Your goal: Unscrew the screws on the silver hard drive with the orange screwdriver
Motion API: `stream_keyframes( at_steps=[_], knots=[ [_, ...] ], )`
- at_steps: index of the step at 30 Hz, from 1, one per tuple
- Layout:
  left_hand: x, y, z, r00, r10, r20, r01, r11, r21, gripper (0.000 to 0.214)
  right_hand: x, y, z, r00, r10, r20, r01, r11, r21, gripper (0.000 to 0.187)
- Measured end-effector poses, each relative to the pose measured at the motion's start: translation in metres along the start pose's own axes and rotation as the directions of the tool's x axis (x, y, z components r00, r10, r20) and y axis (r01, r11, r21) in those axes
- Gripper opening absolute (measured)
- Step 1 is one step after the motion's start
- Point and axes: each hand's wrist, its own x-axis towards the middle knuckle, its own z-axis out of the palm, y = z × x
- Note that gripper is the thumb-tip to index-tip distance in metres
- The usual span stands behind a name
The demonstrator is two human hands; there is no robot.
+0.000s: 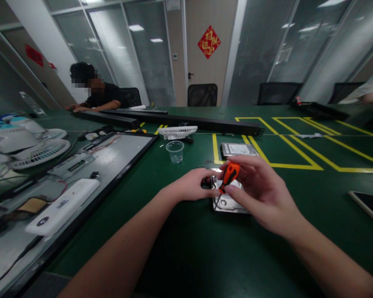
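Observation:
A silver hard drive point(223, 203) lies on the green tabletop in front of me, partly covered by both hands. My right hand point(264, 194) is closed around the orange and black handle of a screwdriver point(230, 176). The screwdriver is tilted, and its thin shaft points down to the left part of the drive. My left hand point(192, 186) curls at the drive's left edge, with thumb and forefinger reaching over it close to the screwdriver. Whether these fingertips touch the screwdriver I cannot tell. Just behind lies a second hard drive point(238, 149).
A clear plastic cup point(175, 152) and a white fan grille point(178, 131) stand beyond my left hand. On the left lies a large panel point(124, 155) bearing a white device point(64, 206). Long black bars point(205, 123) cross the table. A phone-like slab point(369, 207) lies right. A person point(105, 97) sits opposite.

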Motion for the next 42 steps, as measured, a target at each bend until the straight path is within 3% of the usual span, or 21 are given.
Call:
stream_keyframes(
  at_steps=[7,19,27,34,42],
  knots=[
    [0.000,-0.002,0.001,1.000,-0.016,0.006,0.015,1.000,0.018,0.051,-0.003,0.012,0.003,0.998,-0.050,-0.036,0.045,0.990,-0.130,0.057],
    [0.000,-0.003,0.002,1.000,0.007,-0.014,-0.007,1.000,0.028,0.043,-0.005,0.007,0.003,0.999,-0.031,0.031,0.033,0.996,-0.081,0.059],
    [0.000,-0.003,0.002,1.000,0.009,-0.010,-0.009,1.000,0.025,0.048,-0.003,0.011,0.003,0.997,-0.066,-0.026,0.062,0.985,-0.158,0.055],
    [0.001,0.002,0.000,0.999,-0.038,-0.004,0.038,0.999,0.040,0.050,-0.003,0.006,0.005,1.000,-0.027,-0.001,0.027,0.998,-0.064,0.058],
    [0.000,-0.007,0.003,1.000,-0.018,-0.019,0.019,0.997,0.069,0.057,-0.003,0.011,0.003,0.995,-0.080,-0.059,0.069,0.982,-0.173,0.060]
  ],
)
